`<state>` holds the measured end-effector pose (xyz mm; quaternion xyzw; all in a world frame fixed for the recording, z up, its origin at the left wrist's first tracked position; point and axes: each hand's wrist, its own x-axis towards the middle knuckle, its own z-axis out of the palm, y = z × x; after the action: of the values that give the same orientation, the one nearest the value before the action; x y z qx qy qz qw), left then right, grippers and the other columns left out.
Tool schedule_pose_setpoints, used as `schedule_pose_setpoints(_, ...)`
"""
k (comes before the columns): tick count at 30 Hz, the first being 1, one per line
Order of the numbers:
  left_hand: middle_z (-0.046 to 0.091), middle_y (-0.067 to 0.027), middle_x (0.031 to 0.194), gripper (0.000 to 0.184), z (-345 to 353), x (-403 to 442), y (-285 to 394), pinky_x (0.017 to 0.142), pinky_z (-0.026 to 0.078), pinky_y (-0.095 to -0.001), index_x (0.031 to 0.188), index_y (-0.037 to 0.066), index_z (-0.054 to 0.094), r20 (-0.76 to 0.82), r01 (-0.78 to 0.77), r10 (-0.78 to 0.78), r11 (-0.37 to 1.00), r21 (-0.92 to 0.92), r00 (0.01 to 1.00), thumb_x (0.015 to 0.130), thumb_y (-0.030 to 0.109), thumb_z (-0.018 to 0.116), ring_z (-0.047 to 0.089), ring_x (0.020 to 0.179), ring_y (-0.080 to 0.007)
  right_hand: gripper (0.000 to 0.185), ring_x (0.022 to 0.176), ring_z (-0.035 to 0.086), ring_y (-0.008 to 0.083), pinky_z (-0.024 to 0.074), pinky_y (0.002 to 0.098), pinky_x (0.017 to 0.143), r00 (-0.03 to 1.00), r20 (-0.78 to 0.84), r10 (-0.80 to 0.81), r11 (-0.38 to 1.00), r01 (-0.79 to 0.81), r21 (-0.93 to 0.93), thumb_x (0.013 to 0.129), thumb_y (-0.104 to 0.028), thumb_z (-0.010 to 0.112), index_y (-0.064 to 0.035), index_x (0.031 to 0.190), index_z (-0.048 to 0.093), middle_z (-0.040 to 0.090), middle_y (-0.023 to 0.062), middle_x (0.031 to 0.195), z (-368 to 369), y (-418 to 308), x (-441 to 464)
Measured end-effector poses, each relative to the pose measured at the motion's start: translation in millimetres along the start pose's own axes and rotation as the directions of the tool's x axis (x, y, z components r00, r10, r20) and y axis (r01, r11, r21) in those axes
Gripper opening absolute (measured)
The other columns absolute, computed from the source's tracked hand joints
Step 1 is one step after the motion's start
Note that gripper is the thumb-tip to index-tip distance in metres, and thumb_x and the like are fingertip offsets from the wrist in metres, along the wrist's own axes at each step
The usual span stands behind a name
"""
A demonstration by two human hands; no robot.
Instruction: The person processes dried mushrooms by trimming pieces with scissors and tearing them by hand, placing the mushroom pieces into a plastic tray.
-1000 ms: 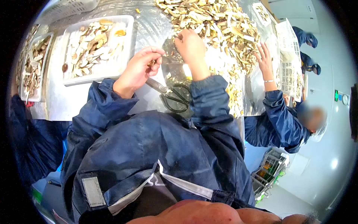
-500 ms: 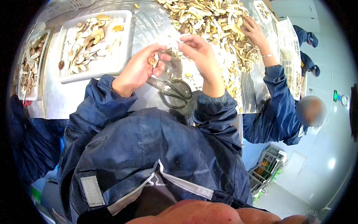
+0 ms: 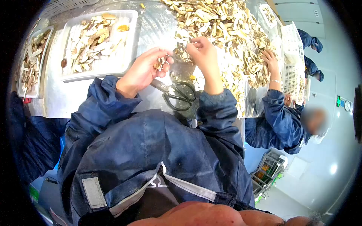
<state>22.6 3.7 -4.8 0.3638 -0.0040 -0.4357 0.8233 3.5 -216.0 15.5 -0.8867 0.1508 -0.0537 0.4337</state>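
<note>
My left hand (image 3: pixel 145 69) is curled, palm up, around a few mushroom slices (image 3: pixel 160 63) near its fingertips. At the near edge of the big heap of dried mushroom slices (image 3: pixel 211 19), my right hand (image 3: pixel 205 56) has its thumb and forefinger drawn together; whatever is between them is too small to make out. Black-handled scissors (image 3: pixel 179 98) lie on the metal table (image 3: pixel 149 100) between my forearms. To the left stands a white tray (image 3: pixel 130 41) holding sliced mushrooms (image 3: pixel 88 49).
Another white tray (image 3: pixel 39 88) with darker slices sits at far left. On the right, a co-worker's hand (image 3: pixel 272 66) touches the heap. White perforated crates (image 3: pixel 292 49) stand beyond it, and a small tray (image 3: pixel 267 17) is at the back.
My right hand has shifted slightly, its fingers now at the heap's near edge. My left hand still holds slices. The co-worker's hand has moved nearer along the heap.
</note>
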Motion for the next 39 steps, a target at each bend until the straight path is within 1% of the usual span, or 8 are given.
schedule_pose_setpoints(2, 0.063, -0.0035, 0.096, 0.025, 14, -5, 5, 0.06, 0.044, -0.0219, 0.118, 0.006, 0.06, -0.027, 0.041, -0.043, 0.996, -0.084, 0.999, 0.103, 0.023, 0.051, 0.056, 0.076, -0.0092, 0.023, 0.077, 0.059, 0.0071, 0.0481, 0.0231, 0.068, 0.987, 0.141, 0.072, 0.956, -0.109, 0.272, 0.088, -0.014, 0.072, 0.0017, 0.105, 0.069, 0.067, -0.0009, 0.088, -13, -34, -23)
schedule_pose_setpoints(5, 0.064, -0.0035, 0.096, 0.025, 20, -6, 8, 0.059, 0.044, -0.0213, 0.119, 0.006, 0.059, -0.032, 0.071, -0.075, 0.99, -0.123, 0.997, 0.103, 0.023, 0.051, 0.057, 0.076, -0.0087, 0.023, 0.078, 0.059, 0.0073, 0.0478, 0.0226, 0.07, 0.964, 0.262, -0.047, 0.94, -0.046, 0.337, 0.089, -0.016, 0.073, 0.001, 0.103, 0.07, 0.067, 0.0, 0.087, -6, -30, -23)
schedule_pose_setpoints(9, 0.064, -0.0067, 0.094, 0.024, 1, -1, 4, 0.057, 0.046, -0.0231, 0.117, 0.003, 0.06, 0.047, 0.039, -0.036, 0.996, -0.076, 0.998, 0.102, 0.02, 0.052, 0.058, 0.072, -0.0123, 0.026, 0.077, 0.066, 0.0238, 0.0518, 0.0351, 0.069, 0.946, -0.114, -0.303, 0.854, 0.217, -0.472, 0.083, -0.024, 0.075, -0.0021, 0.097, 0.071, 0.07, 0.0113, 0.085, 1, -4, 12)
schedule_pose_setpoints(13, 0.064, -0.006, 0.091, 0.02, -2, -1, 5, 0.055, 0.043, -0.0221, 0.115, 0.002, 0.06, 0.033, 0.019, -0.017, 0.998, -0.053, 0.999, 0.098, 0.011, 0.054, 0.056, 0.067, -0.0108, 0.027, 0.077, 0.066, 0.0308, 0.0517, 0.0399, 0.069, 0.96, -0.038, -0.277, 0.849, 0.226, -0.478, 0.078, -0.026, 0.076, -0.0054, 0.095, 0.071, 0.067, 0.0142, 0.083, 10, 6, 8)
schedule_pose_setpoints(17, 0.064, -0.003, 0.091, 0.024, -4, 0, 1, 0.054, 0.043, -0.0209, 0.118, 0.006, 0.059, 0.025, 0.036, -0.035, 0.999, -0.022, 0.999, 0.095, 0.013, 0.056, 0.056, 0.067, -0.008, 0.023, 0.081, 0.067, 0.0305, 0.0532, 0.0405, 0.072, 0.983, -0.032, -0.179, 0.906, 0.152, -0.394, 0.079, -0.023, 0.075, -0.0073, 0.094, 0.071, 0.069, 0.0147, 0.089, 5, 8, 5)
schedule_pose_setpoints(19, 0.064, -0.0036, 0.09, 0.024, -3, 0, 2, 0.055, 0.044, -0.022, 0.117, 0.006, 0.06, -0.001, 0.042, -0.042, 0.999, -0.024, 0.999, 0.095, 0.012, 0.056, 0.056, 0.068, -0.0089, 0.023, 0.077, 0.066, 0.023, 0.0523, 0.0349, 0.07, 0.999, -0.028, -0.031, 0.998, 0.03, -0.055, 0.081, -0.018, 0.074, -0.005, 0.1, 0.071, 0.07, 0.0108, 0.086, -6, 20, 4)
schedule_pose_setpoints(23, 0.064, -0.0054, 0.089, 0.023, -1, 0, 2, 0.056, 0.045, -0.0229, 0.116, 0.004, 0.06, -0.001, 0.037, -0.037, 0.999, -0.016, 0.999, 0.095, 0.012, 0.055, 0.058, 0.069, -0.012, 0.024, 0.074, 0.062, 0.0099, 0.0486, 0.0242, 0.068, 0.991, 0.116, 0.064, 0.876, -0.112, 0.469, 0.087, -0.009, 0.071, 0.0012, 0.109, 0.069, 0.069, 0.0031, 0.085, -20, 13, -2)
schedule_pose_setpoints(39, 0.065, -0.004, 0.096, 0.024, 7, -2, 0, 0.063, 0.049, -0.0236, 0.111, 0.006, 0.061, 0.045, 0.016, -0.02, 0.996, 0.091, 0.999, 0.1, 0.027, 0.06, 0.064, 0.083, -0.0123, 0.018, 0.076, 0.064, 0.0082, 0.0512, 0.0219, 0.068, 0.974, 0.226, -0.027, 0.797, -0.116, 0.593, 0.091, -0.005, 0.07, 0.0019, 0.106, 0.065, 0.069, 0.0037, 0.087, 4, -34, -39)
